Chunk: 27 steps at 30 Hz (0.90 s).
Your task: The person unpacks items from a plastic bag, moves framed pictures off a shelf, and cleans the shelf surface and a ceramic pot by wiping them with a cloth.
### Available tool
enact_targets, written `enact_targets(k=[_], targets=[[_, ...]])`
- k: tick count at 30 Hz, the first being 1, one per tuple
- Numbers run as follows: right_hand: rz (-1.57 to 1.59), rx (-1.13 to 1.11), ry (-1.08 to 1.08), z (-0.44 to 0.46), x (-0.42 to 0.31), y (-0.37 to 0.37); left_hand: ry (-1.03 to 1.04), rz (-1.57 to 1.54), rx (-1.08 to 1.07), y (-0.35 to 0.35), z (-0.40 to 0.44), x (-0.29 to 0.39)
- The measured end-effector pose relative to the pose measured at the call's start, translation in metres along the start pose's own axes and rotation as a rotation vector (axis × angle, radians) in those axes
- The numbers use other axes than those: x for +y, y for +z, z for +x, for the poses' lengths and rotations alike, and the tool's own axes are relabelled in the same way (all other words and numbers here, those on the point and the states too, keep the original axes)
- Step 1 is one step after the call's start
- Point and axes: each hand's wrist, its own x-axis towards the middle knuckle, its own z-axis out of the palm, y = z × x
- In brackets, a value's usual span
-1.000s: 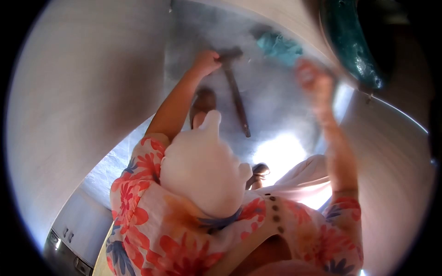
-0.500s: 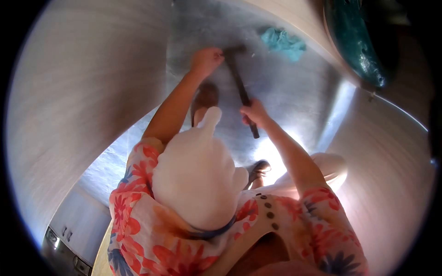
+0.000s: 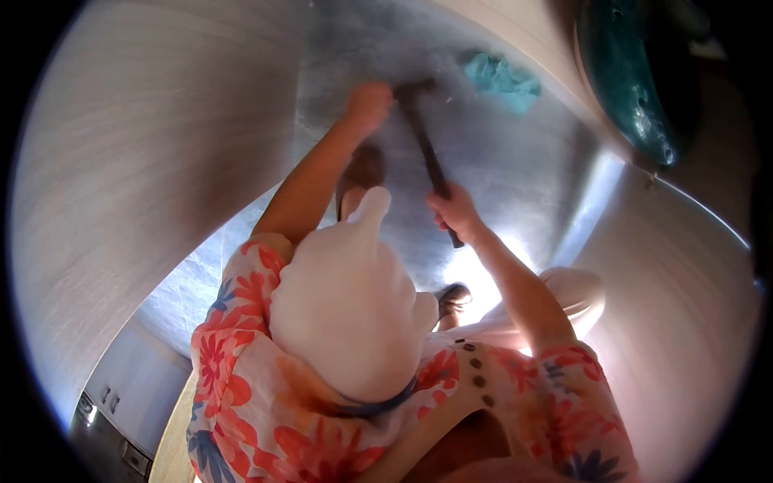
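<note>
A dark long-handled hammer (image 3: pixel 425 145) extends diagonally above the grey floor. My right hand (image 3: pixel 457 208) is wrapped round its handle near the lower end. Beside the hammer's head, my left hand (image 3: pixel 370 106) is closed with its fingers pressed together; what it grips, if anything, is blurred and too small to name. A crumpled turquoise cloth (image 3: pixel 503 80) lies on the floor beyond the hammer's head, to the right.
A white rounded object (image 3: pixel 350 314) is before my chest. Pale panels (image 3: pixel 161 129) curve along the left and right (image 3: pixel 668 298). At upper right is a glossy teal object (image 3: pixel 628 88). Shoes (image 3: pixel 453 304) show below; a grey cabinet (image 3: pixel 141 386) stands lower left.
My right hand has come from the upper right down to the hammer's handle and closed round it. The handle's lower end has shifted slightly right. My left hand stays beside the head.
</note>
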Motion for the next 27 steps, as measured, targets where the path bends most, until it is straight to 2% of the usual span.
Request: enact_targets(k=[2, 5, 8, 10, 11, 13, 14, 16, 17, 19, 20, 22, 23, 25, 27], targets=[[-0.133, 0.090, -0.029, -0.005, -0.002, -0.008, -0.038, 0.069, -0.057, 0.003, -0.002, 0.000], [-0.374, 0.225, -0.147, -0.008, -0.004, -0.020, 0.068, -0.012, -0.323, 0.001, -0.012, -0.015], [-0.533, 0.311, -0.225, -0.017, -0.018, -0.022, -0.306, -0.432, -0.824, -0.055, -0.020, 0.014], [-0.588, 0.327, -0.248, -0.017, -0.020, -0.026, -0.366, -0.531, -0.785, -0.044, -0.016, -0.009], [-0.579, 0.316, -0.268, -0.018, -0.020, -0.027, -0.396, -0.580, -0.764, -0.041, -0.014, -0.018], [-0.562, 0.294, -0.313, -0.017, -0.023, -0.031, -0.510, -0.484, -0.824, -0.073, -0.009, 0.005], [-0.386, 0.204, -0.213, -0.022, -0.033, -0.029, -0.566, -0.432, -0.856, -0.086, -0.010, 0.015], [-0.039, 0.035, -0.020, -0.038, -0.059, -0.029, -0.420, -0.628, -1.004, -0.073, -0.014, 0.016], [0.092, -0.052, 0.003, -0.042, -0.071, -0.028, -0.335, -0.715, -1.072, -0.069, -0.012, 0.015], [0.340, -0.222, 0.039, -0.048, -0.096, -0.031, -0.119, -0.996, -0.993, -0.076, -0.012, 0.053], [0.409, -0.265, 0.034, -0.040, -0.106, -0.052, -0.097, -1.185, -0.976, -0.055, 0.005, 0.076], [0.570, -0.388, -0.002, -0.034, -0.128, -0.058, -0.063, -1.513, -0.941, -0.042, 0.023, 0.098], [0.585, -0.415, -0.042, -0.030, -0.140, -0.060, -0.078, -1.601, -0.835, -0.043, 0.032, 0.109], [0.548, -0.363, -0.182, -0.023, -0.163, -0.061, -0.107, -1.756, -0.611, -0.051, 0.048, 0.121], [0.564, -0.365, -0.313, -0.026, -0.187, -0.053, -0.148, -1.811, -0.510, -0.083, 0.061, 0.131]])
